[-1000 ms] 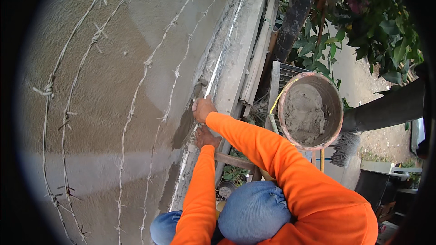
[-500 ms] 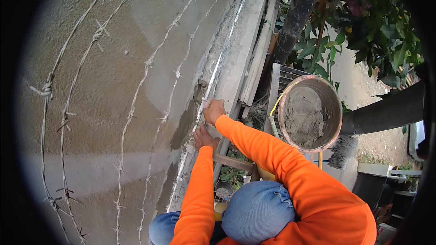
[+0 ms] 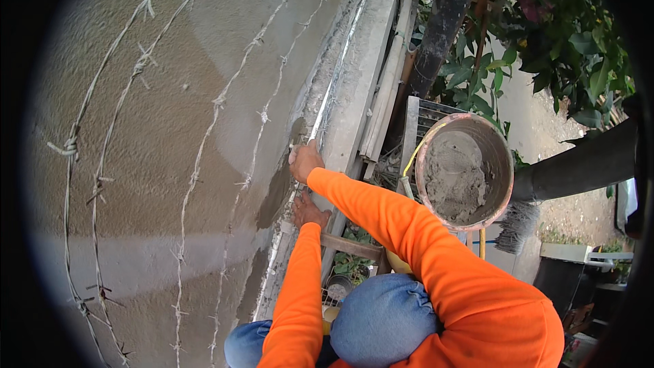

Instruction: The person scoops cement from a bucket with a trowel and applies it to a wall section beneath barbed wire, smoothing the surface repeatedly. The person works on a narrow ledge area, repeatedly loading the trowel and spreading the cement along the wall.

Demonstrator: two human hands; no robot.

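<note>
A long light metal strip (image 3: 344,54) runs along the concrete ledge (image 3: 361,75) at the foot of the rough wall (image 3: 157,184). My right hand (image 3: 306,162) is closed at the inner side of the strip, against a rough gap by the wall. A small pale patch shows at its fingers, but what they hold, if anything, I cannot make out. Just nearer to me, my left hand (image 3: 310,211) lies on the ledge with its fingers spread and nothing in them. Damp dark mortar (image 3: 276,194) marks the wall's lower edge beside both hands.
Several barbed wire strands (image 3: 197,157) cross in front of the wall at left. A round bucket (image 3: 504,184) of grey mortar (image 3: 453,177) stands to my right, beside a brush (image 3: 518,225). A wooden bar (image 3: 351,245) crosses below my hands. Dark posts and leafy plants (image 3: 572,41) rise at far right.
My right hand has shifted left, from on the ledge across the strip to the gap by the wall. My left hand stays in nearly the same place.
</note>
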